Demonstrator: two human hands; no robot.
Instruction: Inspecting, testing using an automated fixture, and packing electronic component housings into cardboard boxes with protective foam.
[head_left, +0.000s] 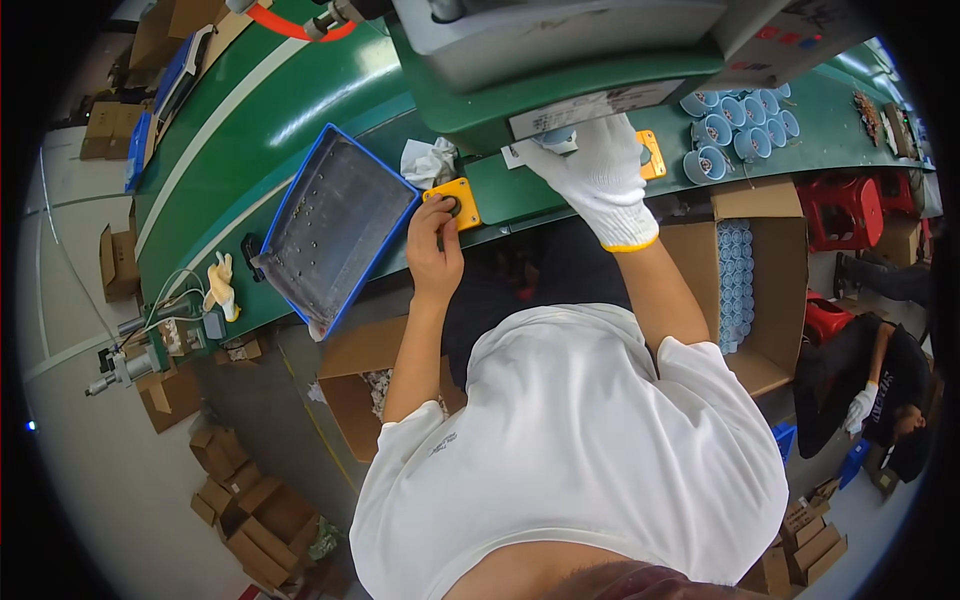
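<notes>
Bare and with its fingers bent together, my left hand [436, 252] rests on the black push button [451, 206] of a yellow control box [468, 203] at the bench's front edge. My right hand [592, 178], in a white knitted glove with a yellow cuff, reaches under the head of a green and grey machine [570, 85]. Part of a pale blue cup [557, 138] shows at its thumb side, between the gloved fingers; the machine hides the fingertips. Just right of the glove sits a second yellow control box [653, 155].
A blue-rimmed tray [345, 225] with small dark parts lies left of my hand, beside crumpled white cloth [428, 163]. Several filled pale blue cups [706, 164] stand right. An open carton [770, 300] holds stacked cups; another carton [345, 385] stands below left. A person [880, 385] is at right.
</notes>
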